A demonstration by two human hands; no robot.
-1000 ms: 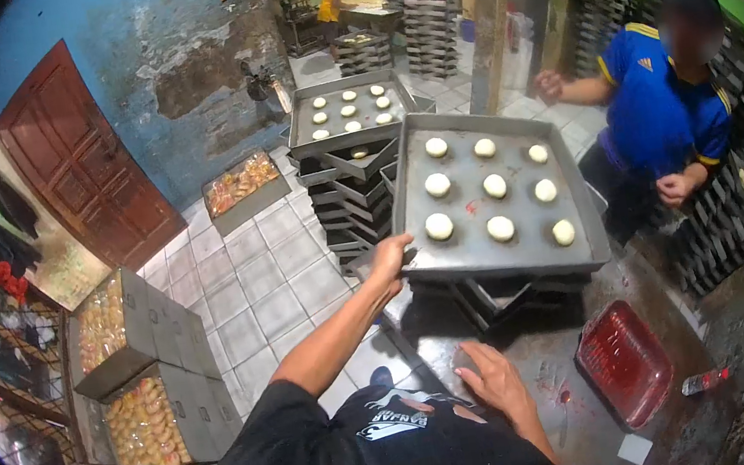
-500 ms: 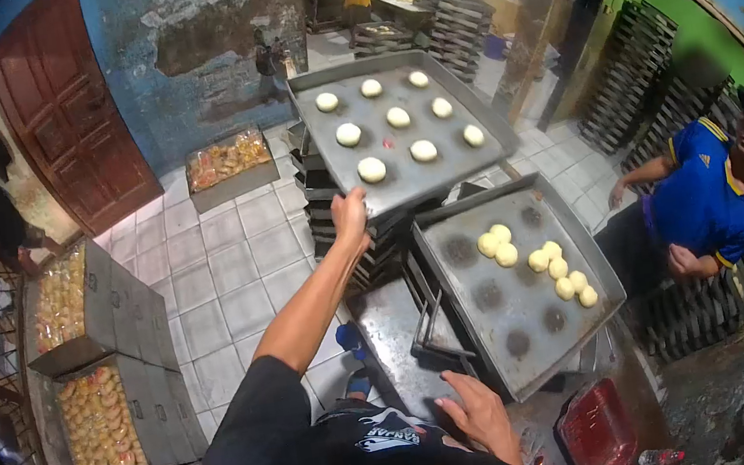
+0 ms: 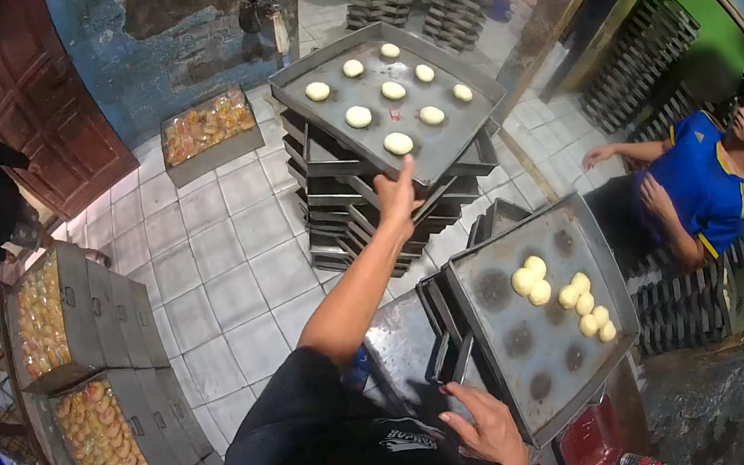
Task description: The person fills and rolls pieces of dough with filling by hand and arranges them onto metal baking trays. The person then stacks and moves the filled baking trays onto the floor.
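Observation:
My left hand is at the near corner of a metal tray with rows of pale dough balls, its fingers over the rim. That tray tops a stack of crisscrossed trays. My right hand has its fingers apart beside the near left edge of a second tray, and nothing shows in it. On this second tray the dough balls sit in two clusters among dark round marks.
A person in a blue shirt stands at the right. Boxes of packed bread are at the left, another bread box on the tiled floor. Below the second tray are a red tub and bottle. Tray stacks stand behind.
The tray of spaced dough balls went from above the second tray, up and left onto the tall stack, with my left hand at it. The second tray and its clustered balls came into view.

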